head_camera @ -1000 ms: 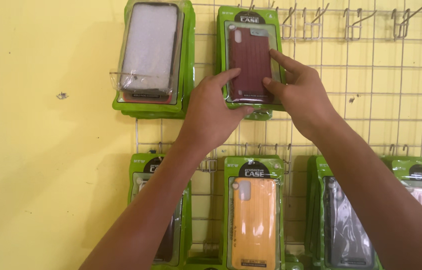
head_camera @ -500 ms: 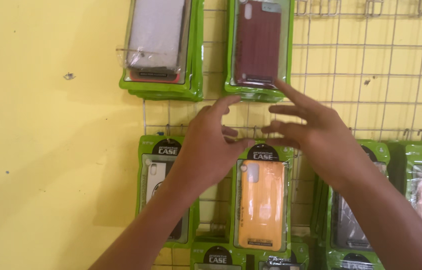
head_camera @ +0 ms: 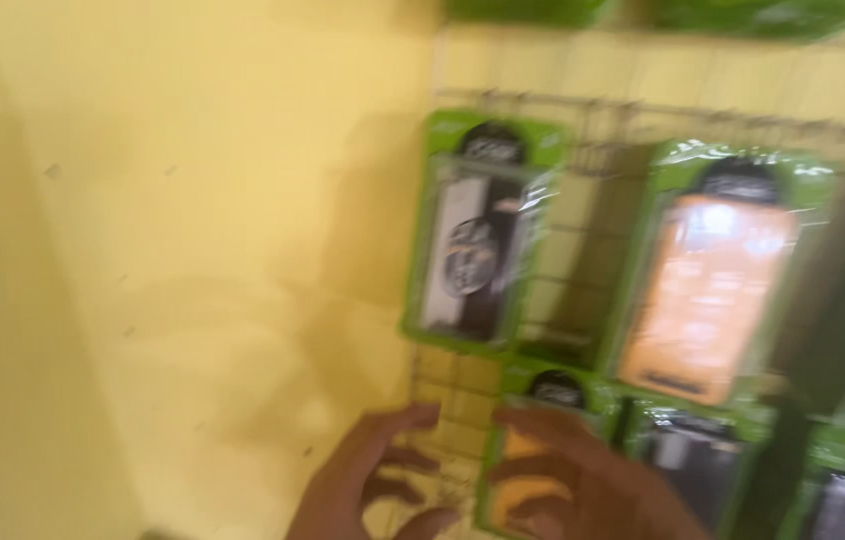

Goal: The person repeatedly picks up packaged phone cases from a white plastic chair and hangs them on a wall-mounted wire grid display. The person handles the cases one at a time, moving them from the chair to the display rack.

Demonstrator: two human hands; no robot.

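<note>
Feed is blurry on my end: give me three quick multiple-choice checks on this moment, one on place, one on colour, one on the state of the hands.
1. Where are both hands?
A. at the bottom edge, low on the wire rack
B. on the top row of packs
C. out of view

2. What colour is the phone case in the pack at centre right?
A. blue
B. orange
C. white

3. How do the hands stand?
A. clenched fists
B. fingers spread, at a green pack
C. carrying a box

Answers:
1 A: the left hand and right hand sit low on the wire rack.
2 B: the orange case shows through its wrapper.
3 B: spread fingers, right hand over the green pack.
</note>
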